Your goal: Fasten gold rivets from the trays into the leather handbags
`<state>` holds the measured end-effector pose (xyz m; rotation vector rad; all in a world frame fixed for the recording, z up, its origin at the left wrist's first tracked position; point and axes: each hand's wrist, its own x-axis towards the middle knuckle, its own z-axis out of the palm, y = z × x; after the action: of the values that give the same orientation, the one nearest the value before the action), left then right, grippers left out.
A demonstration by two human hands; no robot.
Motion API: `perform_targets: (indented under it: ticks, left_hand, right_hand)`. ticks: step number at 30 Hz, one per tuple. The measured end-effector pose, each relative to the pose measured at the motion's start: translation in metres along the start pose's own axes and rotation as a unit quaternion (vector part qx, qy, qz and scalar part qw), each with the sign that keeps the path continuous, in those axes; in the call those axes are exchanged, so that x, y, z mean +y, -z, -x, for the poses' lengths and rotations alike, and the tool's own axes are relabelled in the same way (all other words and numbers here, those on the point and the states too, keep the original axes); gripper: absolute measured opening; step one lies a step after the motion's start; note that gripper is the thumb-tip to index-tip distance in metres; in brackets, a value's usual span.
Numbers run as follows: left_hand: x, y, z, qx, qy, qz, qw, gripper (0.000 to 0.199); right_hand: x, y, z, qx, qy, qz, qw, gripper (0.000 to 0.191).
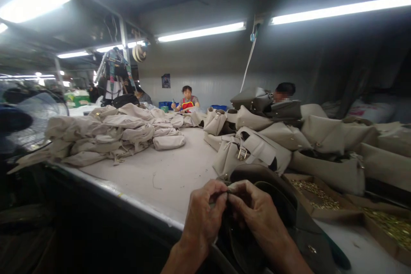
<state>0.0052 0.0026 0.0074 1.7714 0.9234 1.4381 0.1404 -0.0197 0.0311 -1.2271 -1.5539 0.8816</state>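
Observation:
My left hand (205, 212) and my right hand (253, 209) pinch together at the top edge of a dark grey leather handbag (308, 231), which lies close against me. Whatever lies between my fingertips is small and mostly hidden by them. A small metal stud (312, 248) shows on the bag's side. Just right of my right hand is a cardboard tray of brass fittings (314, 195). Beige leather handbags with buckled straps (250, 150) lie in a row beyond my hands.
A white work table (150, 175) runs ahead, with a pile of folded beige bags (105, 135) at left. A second tray of brass fittings (388, 227) sits at right. A standing fan (35, 115) is at far left. Two co-workers (188, 98) (284, 92) sit beyond.

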Motion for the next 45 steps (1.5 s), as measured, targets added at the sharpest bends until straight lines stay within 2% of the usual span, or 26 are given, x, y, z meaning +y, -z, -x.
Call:
perform_targets:
  ticks: [5, 9, 12, 14, 16, 20, 23, 26, 30, 35, 37, 42, 45]
  left_hand:
    - [0.001, -0.002, 0.000, -0.030, -0.001, -0.012, 0.999, 0.015]
    - [0.004, 0.000, 0.004, -0.037, -0.026, -0.064, 0.997, 0.018]
    - [0.004, 0.007, 0.011, -0.040, -0.028, -0.124, 0.991, 0.036]
    - [-0.001, 0.012, 0.016, -0.056, -0.026, -0.135, 0.989, 0.044]
    - [-0.009, 0.016, 0.020, -0.057, -0.041, -0.127, 0.989, 0.043]
    - [-0.028, 0.017, 0.025, -0.003, -0.023, -0.104, 0.994, 0.041]
    - [-0.033, 0.013, 0.023, -0.025, 0.012, -0.087, 0.996, 0.045]
    - [-0.035, 0.009, 0.017, -0.061, -0.001, -0.083, 0.995, 0.051]
    - [-0.039, 0.005, 0.003, -0.099, -0.044, -0.067, 0.992, 0.039]
    - [-0.046, 0.003, -0.007, -0.093, -0.051, -0.101, 0.989, 0.034]
    - [-0.047, 0.002, -0.009, -0.095, -0.049, -0.107, 0.988, 0.035]
    - [-0.044, 0.000, -0.009, -0.104, -0.041, -0.113, 0.987, 0.032]
    - [-0.033, 0.001, -0.006, -0.110, -0.032, -0.141, 0.983, 0.032]
  right_hand:
    - [0.003, 0.001, -0.001, 0.012, 0.011, 0.006, 1.000, 0.018]
    - [0.008, 0.001, -0.002, 0.050, 0.044, 0.033, 0.997, 0.013]
    - [0.012, 0.002, -0.002, 0.065, 0.049, -0.001, 0.997, 0.014]
    - [0.014, 0.003, -0.004, 0.069, 0.051, -0.036, 0.996, 0.015]
    - [0.015, 0.006, -0.007, 0.078, 0.063, -0.060, 0.993, 0.016]
    - [0.017, 0.008, -0.011, 0.085, 0.079, -0.061, 0.991, 0.017]
    - [0.019, 0.005, -0.011, 0.069, 0.081, -0.049, 0.993, 0.015]
    - [0.020, 0.002, -0.009, 0.058, 0.084, -0.036, 0.994, 0.013]
    - [0.022, 0.003, -0.008, 0.050, 0.083, -0.012, 0.995, 0.009]
    - [0.029, 0.009, -0.007, -0.021, 0.045, 0.046, 0.998, 0.003]
    - [0.032, 0.010, -0.010, -0.024, 0.033, 0.045, 0.998, 0.004]
    - [0.040, 0.008, -0.020, 0.027, 0.036, -0.023, 0.999, 0.005]
    - [0.042, 0.007, -0.021, 0.025, 0.026, -0.102, 0.994, 0.012]
